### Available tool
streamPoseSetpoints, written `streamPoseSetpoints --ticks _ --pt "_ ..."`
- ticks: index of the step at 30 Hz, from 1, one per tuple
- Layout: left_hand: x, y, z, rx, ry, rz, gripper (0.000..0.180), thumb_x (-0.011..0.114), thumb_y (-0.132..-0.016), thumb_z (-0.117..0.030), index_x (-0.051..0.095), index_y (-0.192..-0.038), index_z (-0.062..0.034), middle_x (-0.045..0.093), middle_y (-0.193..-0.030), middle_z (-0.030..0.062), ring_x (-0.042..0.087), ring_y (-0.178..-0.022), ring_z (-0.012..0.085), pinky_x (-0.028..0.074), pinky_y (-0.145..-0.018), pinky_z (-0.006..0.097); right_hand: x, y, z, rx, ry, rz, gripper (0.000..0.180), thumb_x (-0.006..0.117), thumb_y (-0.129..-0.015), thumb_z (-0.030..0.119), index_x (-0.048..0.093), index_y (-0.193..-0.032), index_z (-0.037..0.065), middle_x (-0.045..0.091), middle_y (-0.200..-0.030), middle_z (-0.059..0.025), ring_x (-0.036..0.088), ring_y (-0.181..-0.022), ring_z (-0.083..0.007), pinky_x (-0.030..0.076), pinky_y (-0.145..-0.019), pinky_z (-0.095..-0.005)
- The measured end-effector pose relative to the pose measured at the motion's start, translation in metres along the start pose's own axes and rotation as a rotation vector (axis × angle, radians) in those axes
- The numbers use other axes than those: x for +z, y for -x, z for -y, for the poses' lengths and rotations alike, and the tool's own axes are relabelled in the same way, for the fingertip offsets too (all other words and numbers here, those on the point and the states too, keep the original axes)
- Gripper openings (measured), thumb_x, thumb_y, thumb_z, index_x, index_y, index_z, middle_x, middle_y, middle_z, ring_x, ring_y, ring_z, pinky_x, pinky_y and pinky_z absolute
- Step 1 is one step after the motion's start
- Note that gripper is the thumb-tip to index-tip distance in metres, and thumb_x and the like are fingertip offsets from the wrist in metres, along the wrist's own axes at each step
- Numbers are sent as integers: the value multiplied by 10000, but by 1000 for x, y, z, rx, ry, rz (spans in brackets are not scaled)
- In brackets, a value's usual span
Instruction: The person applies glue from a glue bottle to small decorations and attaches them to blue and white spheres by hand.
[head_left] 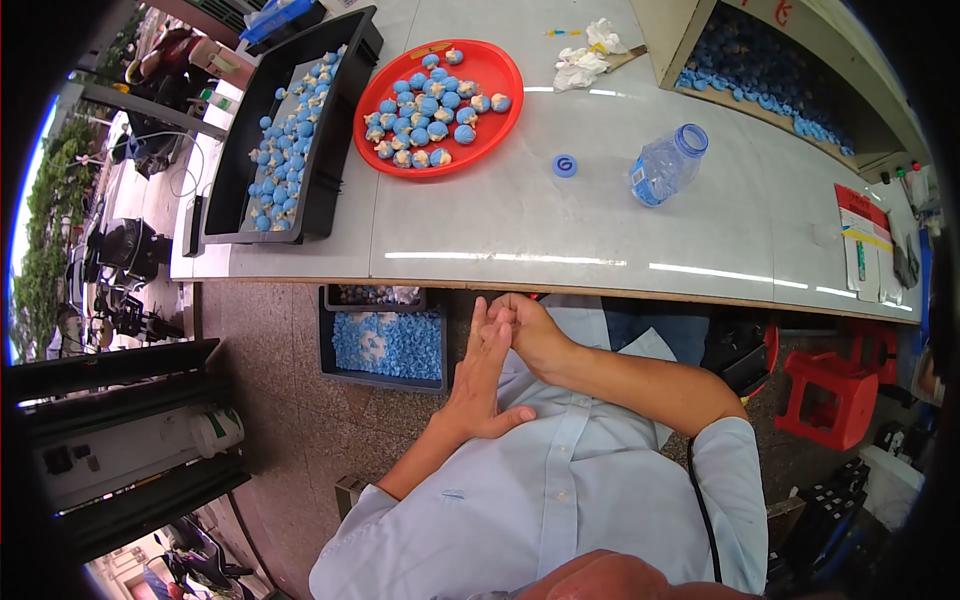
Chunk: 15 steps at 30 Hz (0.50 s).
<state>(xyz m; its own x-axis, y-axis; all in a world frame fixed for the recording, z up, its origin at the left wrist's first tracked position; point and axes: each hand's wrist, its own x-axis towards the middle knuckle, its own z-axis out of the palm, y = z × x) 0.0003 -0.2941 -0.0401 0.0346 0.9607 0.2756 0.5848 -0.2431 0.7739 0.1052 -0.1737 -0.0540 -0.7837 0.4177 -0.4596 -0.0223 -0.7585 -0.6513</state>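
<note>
Red plastic shows brightest on your desk [500,215]: a shallow round tray [503,75] carrying small blue balls with ragged cream tufts [429,106], well beyond your hands. The balls are round, so you get no clear long axis; their tufts point in mixed directions. To its left, more such balls lie in a deep black rectangular plastic tray [325,170], its long axis running away from you and leaning right.

Your left hand [476,385] and right hand [538,338] meet just off the desk's near edge, in front of your pale blue shirt [500,480]. Your left fingers are extended, pointing toward the desk, the thumb spread to the right; your right fingers bend in against them. Where they overlap, you cannot tell whether anything small is pinched between them.

Beside your left hand, lower down, sits a dark rectangular bin of small blue pieces [384,381], long axis left to right. Behind it, the desk edge cuts off a smaller dark tray [390,309], its mixed contents hard to make out.
</note>
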Motion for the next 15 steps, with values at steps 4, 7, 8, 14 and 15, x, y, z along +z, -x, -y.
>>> streamPoseSetpoints --ticks 4,7,8,14,15 --pt "1 -1 0 9 -17 -3 1055 611 -891 -639 127 -1622 -51 186 -1659 233 54 -1501 571 189 -1193 608 -1 0 0 -20 7 -6 193 698 -902 46 547 -1022 48 586 -985 -47 569 -925 -132 485 -824 -284" --pt "2 -2 -2 0 -18 -3 1056 616 -890 -634 128 -1621 -48 187 -1658 236 52 -1499 577 188 -1192 610 -2 -1 -4 -33 0 -1 194 693 -904 43 548 -1033 46 584 -983 -45 568 -923 -129 487 -820 -282" --pt "2 -2 -2 -2 -26 -4 1055 618 -890 -631 129 -1621 -46 187 -1657 237 52 -1498 580 187 -1191 612 -2 -2 -5 -43 -9 3 195 691 -905 43 548 -1038 46 583 -987 -44 567 -927 -128 487 -823 -283" --pt "1 0 4 23 -82 19 1113 604 -873 -667 76 -1623 -37 118 -1665 263 38 -1508 561 161 -1201 599 0 -2 -7 -53 -4 -21 206 687 -909 37 553 -1066 33 578 -1010 -46 559 -944 -129 491 -833 -284" --pt "1 0 4 23 -83 19 1113 604 -873 -667 76 -1623 -37 118 -1665 263 38 -1508 561 161 -1201 599 0 -2 -7 -53 -4 -20 206 687 -909 37 553 -1066 33 578 -1010 -46 559 -944 -129 491 -833 -284"
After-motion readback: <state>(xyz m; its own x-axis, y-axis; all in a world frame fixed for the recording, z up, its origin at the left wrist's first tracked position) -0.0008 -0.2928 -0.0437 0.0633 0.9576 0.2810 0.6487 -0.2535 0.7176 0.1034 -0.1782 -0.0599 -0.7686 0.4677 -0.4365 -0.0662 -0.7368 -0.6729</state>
